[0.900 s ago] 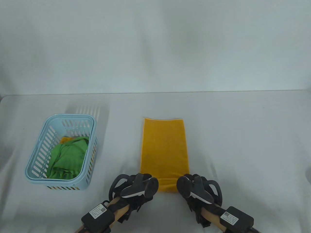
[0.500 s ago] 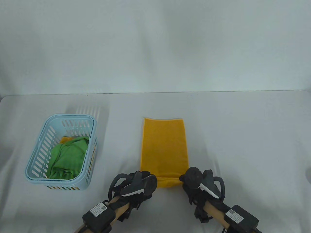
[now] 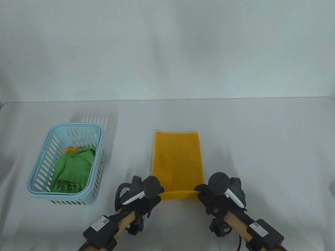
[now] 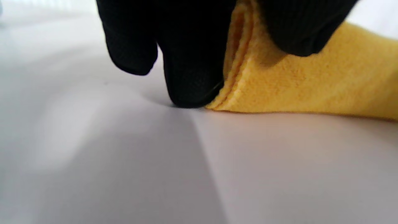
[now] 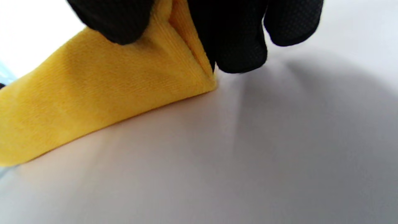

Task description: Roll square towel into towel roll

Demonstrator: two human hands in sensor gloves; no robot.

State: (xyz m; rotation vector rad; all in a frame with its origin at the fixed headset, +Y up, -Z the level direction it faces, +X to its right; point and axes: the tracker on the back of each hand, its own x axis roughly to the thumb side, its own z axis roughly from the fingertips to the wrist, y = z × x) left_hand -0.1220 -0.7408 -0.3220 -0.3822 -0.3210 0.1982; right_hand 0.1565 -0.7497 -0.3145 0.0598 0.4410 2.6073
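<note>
A yellow towel (image 3: 178, 159), folded into a long strip, lies on the white table with its near end turned up into a low fold (image 3: 178, 195). My left hand (image 3: 154, 192) pinches the fold's left corner; in the left wrist view the towel (image 4: 311, 90) sits between thumb and fingers (image 4: 192, 62). My right hand (image 3: 202, 192) pinches the right corner, and the right wrist view shows the towel (image 5: 102, 93) held under the gloved fingers (image 5: 239, 40).
A light blue slotted basket (image 3: 36, 180) stands at the left, holding a green cloth (image 3: 72, 170) and a bit of yellow cloth. White cloth covers the table (image 3: 261, 146), whose far edge meets a white backdrop.
Both hands have rolled forward and lifted the towel's near edge into a fold. The towel's far edge has slid a little toward me.
</note>
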